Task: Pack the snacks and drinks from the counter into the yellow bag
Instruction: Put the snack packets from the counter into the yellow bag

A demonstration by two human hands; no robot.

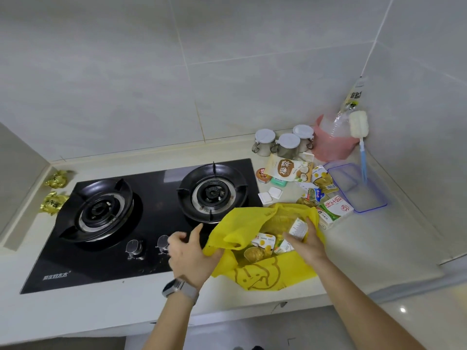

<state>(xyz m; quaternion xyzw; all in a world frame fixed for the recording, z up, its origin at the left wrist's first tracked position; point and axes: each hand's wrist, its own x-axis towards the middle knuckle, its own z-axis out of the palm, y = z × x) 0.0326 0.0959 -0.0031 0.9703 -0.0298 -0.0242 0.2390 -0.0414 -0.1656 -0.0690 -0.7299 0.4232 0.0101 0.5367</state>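
The yellow bag [262,274] lies open on the counter right of the stove. My left hand [192,253] grips its left edge and holds the mouth open. My right hand [307,242] holds a small white carton [298,228] over the bag's opening. Inside the bag lie a yellow-and-white snack pack [262,242] and other packets. Behind the bag on the counter remain a green-and-white drink carton [333,210], a coconut snack pouch [288,170], a yellow-green packet [323,179], a blue-and-white packet [313,194] and a small round tin [262,175].
A black two-burner gas stove [141,223] fills the counter's left half. Three lidded jars [285,144], a pink bowl [331,145], a bottle brush [360,137] and a clear blue-rimmed lid [358,188] stand at the back right corner. Two gold wrappers [54,193] lie far left.
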